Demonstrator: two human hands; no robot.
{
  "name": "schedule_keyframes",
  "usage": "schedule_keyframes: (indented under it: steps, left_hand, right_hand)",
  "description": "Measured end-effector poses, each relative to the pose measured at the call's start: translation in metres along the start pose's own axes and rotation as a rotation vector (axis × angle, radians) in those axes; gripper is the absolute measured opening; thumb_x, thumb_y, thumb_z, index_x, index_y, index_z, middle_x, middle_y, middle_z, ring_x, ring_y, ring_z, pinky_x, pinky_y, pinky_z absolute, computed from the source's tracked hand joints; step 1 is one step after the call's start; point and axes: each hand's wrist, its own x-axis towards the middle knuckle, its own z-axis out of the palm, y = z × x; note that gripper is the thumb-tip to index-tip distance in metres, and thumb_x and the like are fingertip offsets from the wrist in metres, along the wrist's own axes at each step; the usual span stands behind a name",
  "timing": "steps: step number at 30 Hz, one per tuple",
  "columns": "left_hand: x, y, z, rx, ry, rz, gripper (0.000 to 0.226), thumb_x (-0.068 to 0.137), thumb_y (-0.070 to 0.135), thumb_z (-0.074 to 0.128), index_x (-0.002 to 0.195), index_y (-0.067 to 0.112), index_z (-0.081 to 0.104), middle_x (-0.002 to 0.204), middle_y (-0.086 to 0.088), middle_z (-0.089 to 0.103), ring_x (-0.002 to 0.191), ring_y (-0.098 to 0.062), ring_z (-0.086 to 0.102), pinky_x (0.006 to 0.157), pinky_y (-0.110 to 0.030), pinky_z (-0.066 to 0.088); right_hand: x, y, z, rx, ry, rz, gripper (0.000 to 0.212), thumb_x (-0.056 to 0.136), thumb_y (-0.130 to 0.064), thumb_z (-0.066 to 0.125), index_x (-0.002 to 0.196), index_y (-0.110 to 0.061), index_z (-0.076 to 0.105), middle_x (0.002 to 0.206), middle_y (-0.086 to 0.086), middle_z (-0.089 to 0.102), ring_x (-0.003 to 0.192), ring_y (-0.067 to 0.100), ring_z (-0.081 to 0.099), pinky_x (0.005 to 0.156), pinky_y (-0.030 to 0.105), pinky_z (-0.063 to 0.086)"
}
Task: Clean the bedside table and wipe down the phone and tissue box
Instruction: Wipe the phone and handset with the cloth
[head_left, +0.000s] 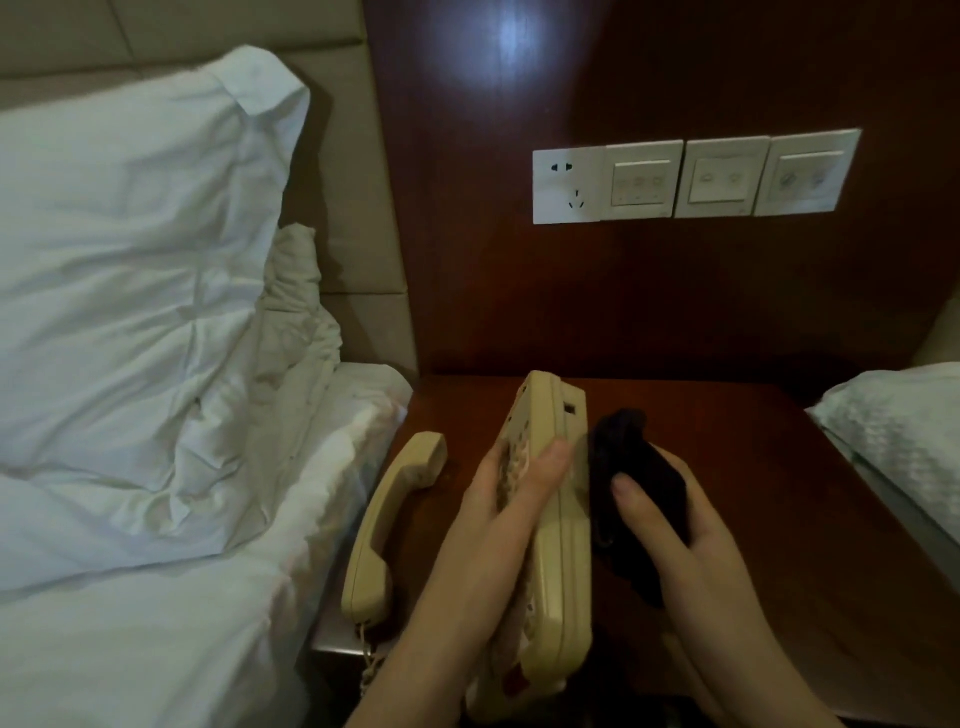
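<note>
- Phone: cream plastic slab, tipped on its side above the table's front edge; left hand grips its keypad face.
- Right hand clutches a dark crumpled cloth against the phone's underside.
- Handset, curved, smooth, lies along the glossy wooden table's left edge, coiled cord trailing.

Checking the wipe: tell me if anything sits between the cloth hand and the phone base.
Nothing visible does. The right hand presses the dark cloth straight against the underside of the phone base, which the left hand holds tilted on edge. The handset lies apart on the bedside table, left of the base.
</note>
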Motion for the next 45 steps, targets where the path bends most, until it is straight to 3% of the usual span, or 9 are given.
schedule_keyframes:
  steps: [4,7,9,13,26,30,34,38,45]
  left_hand:
    - [-0.004,0.008,-0.015,0.026,-0.017,-0.058,0.107,0.051,0.087,0.075,0.145,0.048,0.044,0.130,0.018,0.066,0.117,-0.001,0.064,0.104,-0.032,0.048]
    - [-0.006,-0.009,-0.047,0.059,-0.089,0.029,0.122,0.038,0.079,0.082,0.139,0.018,0.051,0.126,-0.002,0.068,0.090,0.007,0.070,0.076,-0.010,0.051]
    - [-0.017,0.003,-0.049,0.020,-0.063,-0.029,0.124,0.037,0.076,0.088,0.145,0.029,0.047,0.129,0.004,0.067,0.105,-0.002,0.070,0.090,-0.022,0.054]
    - [-0.044,0.015,-0.044,0.099,-0.060,-0.042,0.105,0.047,0.054,0.094,0.137,0.064,0.040,0.126,0.029,0.062,0.119,0.000,0.061,0.104,-0.036,0.052]
    - [-0.048,0.037,-0.029,0.476,0.305,0.040,0.082,0.082,0.028,0.076,0.147,0.054,0.034,0.113,0.036,0.050,0.109,0.005,0.053,0.095,-0.022,0.048]
    - [-0.051,0.041,-0.024,0.595,0.353,0.111,0.057,0.080,0.038,0.078,0.127,0.060,0.053,0.089,0.044,0.056,0.092,0.020,0.053,0.079,-0.007,0.042]
    - [-0.051,0.038,-0.024,0.678,0.397,0.124,0.037,0.076,0.048,0.078,0.111,0.042,0.068,0.088,0.022,0.071,0.085,0.005,0.064,0.075,-0.023,0.055]
    - [-0.053,0.040,-0.024,0.650,0.348,0.158,0.041,0.076,0.043,0.082,0.097,0.063,0.055,0.087,0.052,0.058,0.091,0.021,0.057,0.074,-0.004,0.045]
    - [-0.046,0.038,-0.035,0.564,0.338,0.092,0.033,0.075,0.038,0.084,0.105,0.042,0.071,0.084,0.022,0.071,0.082,0.004,0.066,0.064,-0.009,0.045]
  right_hand:
    - [0.007,0.004,0.011,-0.032,-0.045,-0.011,0.047,0.070,-0.042,0.067,0.117,-0.036,0.064,0.105,-0.014,0.073,0.096,0.007,0.071,0.078,0.027,0.054]
    - [0.010,0.003,0.018,-0.056,-0.080,-0.005,0.041,0.073,-0.041,0.067,0.113,-0.036,0.066,0.103,-0.013,0.073,0.094,0.007,0.071,0.081,0.029,0.053]
    - [0.011,0.000,0.022,-0.133,-0.116,-0.036,0.035,0.073,-0.042,0.067,0.108,-0.039,0.067,0.100,-0.016,0.072,0.092,0.004,0.070,0.074,0.025,0.055]
    - [0.017,-0.013,0.031,-0.396,-0.213,-0.097,0.029,0.070,-0.049,0.068,0.099,-0.052,0.064,0.106,-0.025,0.065,0.094,-0.006,0.064,0.070,0.019,0.055]
    - [0.058,-0.063,0.027,-0.891,-0.184,-0.436,0.027,0.087,-0.048,0.062,0.112,-0.045,0.054,0.118,-0.018,0.047,0.105,0.001,0.052,0.087,0.025,0.051]
    - [0.053,-0.068,0.030,-0.959,-0.268,-0.479,0.032,0.082,-0.060,0.057,0.111,-0.049,0.055,0.115,-0.028,0.048,0.105,-0.004,0.053,0.086,0.023,0.051]
    - [0.033,-0.061,0.044,-1.295,-0.523,-0.711,0.026,0.089,-0.063,0.047,0.110,-0.048,0.050,0.118,-0.024,0.039,0.091,-0.003,0.048,0.071,0.020,0.051]
    - [0.068,-0.072,0.024,-1.423,-0.328,-0.569,0.022,0.093,-0.054,0.051,0.111,-0.040,0.054,0.122,-0.017,0.040,0.095,0.006,0.054,0.071,0.024,0.049]
    - [0.042,-0.056,0.047,-1.279,-0.500,-0.672,0.016,0.091,-0.049,0.056,0.101,-0.036,0.054,0.117,-0.015,0.042,0.100,0.007,0.046,0.078,0.025,0.045]
